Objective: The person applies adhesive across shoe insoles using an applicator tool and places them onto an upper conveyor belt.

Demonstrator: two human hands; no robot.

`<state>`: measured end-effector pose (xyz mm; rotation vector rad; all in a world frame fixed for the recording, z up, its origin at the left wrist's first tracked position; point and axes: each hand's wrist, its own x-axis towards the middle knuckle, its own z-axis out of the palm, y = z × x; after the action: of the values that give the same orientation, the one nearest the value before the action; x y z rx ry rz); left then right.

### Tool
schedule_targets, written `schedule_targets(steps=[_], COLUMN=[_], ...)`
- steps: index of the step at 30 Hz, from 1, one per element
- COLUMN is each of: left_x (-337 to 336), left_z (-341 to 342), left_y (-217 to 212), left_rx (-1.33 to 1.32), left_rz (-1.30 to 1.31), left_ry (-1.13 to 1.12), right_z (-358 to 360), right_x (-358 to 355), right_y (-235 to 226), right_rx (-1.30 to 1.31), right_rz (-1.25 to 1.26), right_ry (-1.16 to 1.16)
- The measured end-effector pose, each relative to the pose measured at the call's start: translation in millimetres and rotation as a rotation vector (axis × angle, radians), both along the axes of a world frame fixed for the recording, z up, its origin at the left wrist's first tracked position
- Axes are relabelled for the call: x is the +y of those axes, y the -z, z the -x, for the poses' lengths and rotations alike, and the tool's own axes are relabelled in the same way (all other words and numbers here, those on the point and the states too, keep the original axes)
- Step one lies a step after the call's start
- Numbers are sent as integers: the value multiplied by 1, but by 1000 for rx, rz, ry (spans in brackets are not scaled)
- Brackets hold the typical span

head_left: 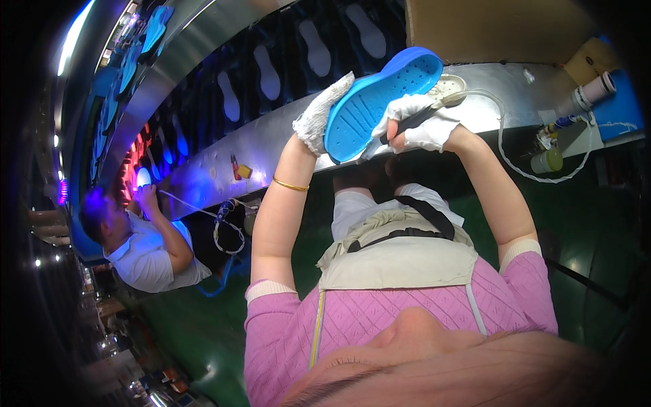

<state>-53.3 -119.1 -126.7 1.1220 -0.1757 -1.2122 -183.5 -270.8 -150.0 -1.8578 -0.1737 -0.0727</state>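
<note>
A bright blue shoe sole (359,112), with small holes at its far end and ridged grooves along it, is tilted up above the metal bench edge. My left hand (319,117), in a white knit glove, grips it along its left side. My right hand (434,133), in a white glove with bare fingertips, is closed round a dark-handled brush (415,121). The brush's tip is at the near right edge of the sole; whether it touches I cannot tell. Behind my right hand, a cream-coloured piece with holes (449,85) lies on the bench.
A conveyor carries several pale soles (315,49) in dark holders beyond the metal bench (271,115). A white hose (503,129) loops from the brush toward a valve and jar (546,159). A cardboard sheet (502,30) stands behind. Another person (152,247) works at the left.
</note>
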Motion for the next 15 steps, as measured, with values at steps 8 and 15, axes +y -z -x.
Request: schedule_targets(steps=[8, 15], left_x=[-2, -1], left_z=[-12, -10], left_y=[9, 20], left_rx=[-64, 95], left_rz=[-55, 106], left_ry=[150, 126], right_z=[2, 6], right_x=[-17, -5], right_y=[4, -10], right_rx=[155, 29], right_rz=[291, -130], right_ry=[65, 185])
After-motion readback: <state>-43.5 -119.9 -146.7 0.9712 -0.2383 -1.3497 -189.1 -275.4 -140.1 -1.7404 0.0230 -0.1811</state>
